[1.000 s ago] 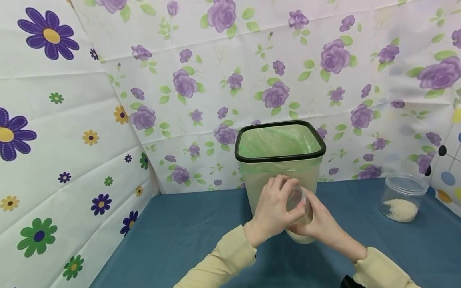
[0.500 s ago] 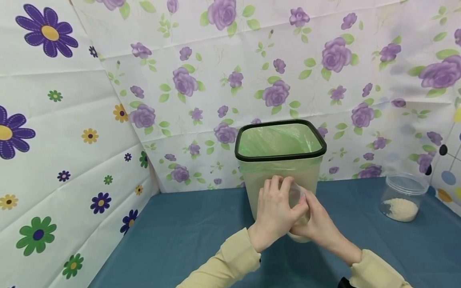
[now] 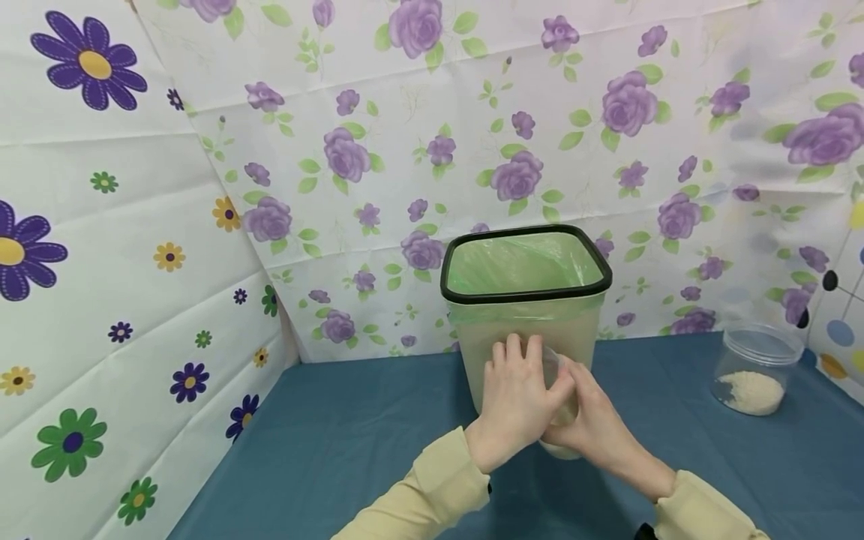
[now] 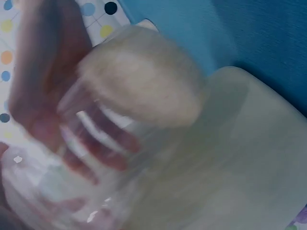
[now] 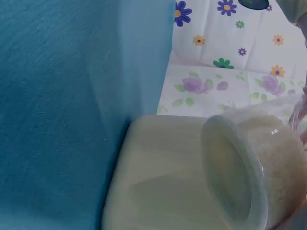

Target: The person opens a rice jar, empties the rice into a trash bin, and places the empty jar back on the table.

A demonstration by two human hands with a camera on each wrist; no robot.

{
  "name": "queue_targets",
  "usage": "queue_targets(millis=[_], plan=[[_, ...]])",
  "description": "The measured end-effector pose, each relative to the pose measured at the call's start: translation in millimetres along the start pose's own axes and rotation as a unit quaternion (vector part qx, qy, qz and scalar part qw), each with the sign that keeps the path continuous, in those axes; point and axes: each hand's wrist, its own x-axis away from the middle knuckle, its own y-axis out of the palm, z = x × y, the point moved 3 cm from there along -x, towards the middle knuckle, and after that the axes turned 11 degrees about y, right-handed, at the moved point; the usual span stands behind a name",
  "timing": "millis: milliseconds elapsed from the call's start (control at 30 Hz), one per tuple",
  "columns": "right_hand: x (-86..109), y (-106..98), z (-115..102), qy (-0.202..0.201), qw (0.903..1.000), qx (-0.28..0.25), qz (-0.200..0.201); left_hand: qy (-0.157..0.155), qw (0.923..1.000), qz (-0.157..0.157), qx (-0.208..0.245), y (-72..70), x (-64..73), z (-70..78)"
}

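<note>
In the head view a clear plastic jar (image 3: 560, 452) is held in front of the bin, between both hands. My left hand (image 3: 508, 411) grips its top from the left, thumb towards the right hand. Around the jar's side, my right hand (image 3: 595, 429) holds it from the right. Pale grains (image 4: 141, 84), like rice, lie in the jar's bottom in the left wrist view. The right wrist view shows the jar's round base (image 5: 228, 167) and grains through the wall. The fingers hide most of the jar's top, so a lid cannot be made out.
A light bin (image 3: 533, 322) with a black rim and green liner stands just behind the hands. At the right, another clear jar (image 3: 756, 375) with some pale grains stands on the blue tablecloth (image 3: 337, 450). Flowered sheets (image 3: 378, 187) close off the back and left.
My left hand has turned a little around the jar's top, its fingers now pointing more straight ahead. The right hand keeps its hold, and the jar has shifted slightly.
</note>
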Motion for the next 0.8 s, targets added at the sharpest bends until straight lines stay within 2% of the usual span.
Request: queue_targets(millis=[133,233,400,467,567,667,733,800], plan=[[-0.7,-1.8,3.3,0.031,0.9985,-0.022,-0.04,-0.019,0.9953,-0.092,0.025,-4.2,-1.9,-1.7],[-3.1,-3.6,6.5,0.055,0.9955,-0.041,-0.065,-0.025,0.9885,-0.139,0.054,-9.1,-3.7,-5.7],[-1.8,-6.1,10.9,0.066,0.9917,-0.067,-0.088,-0.035,0.977,-0.178,0.112,-18.0,-3.1,-12.2],[-0.6,-7.5,11.8,0.066,0.9909,-0.072,-0.093,-0.027,0.9762,-0.182,0.115,-21.5,-1.7,-13.2],[-0.6,-9.9,12.1,0.07,0.9894,-0.079,-0.1,0.005,0.9806,-0.172,0.094,-25.1,-0.6,-13.9],[-1.7,-11.9,11.4,0.07,0.9879,-0.084,-0.109,0.054,0.986,-0.143,0.066,-27.2,-1.1,-15.2],[-2.3,-12.7,11.2,0.07,0.987,-0.087,-0.116,0.108,0.9854,-0.12,0.055,-28.1,-2.4,-15.2],[-2.3,-13.1,11.4,0.071,0.9859,-0.089,-0.123,0.179,0.9779,-0.098,0.046,-28.7,-3.5,-14.4]])
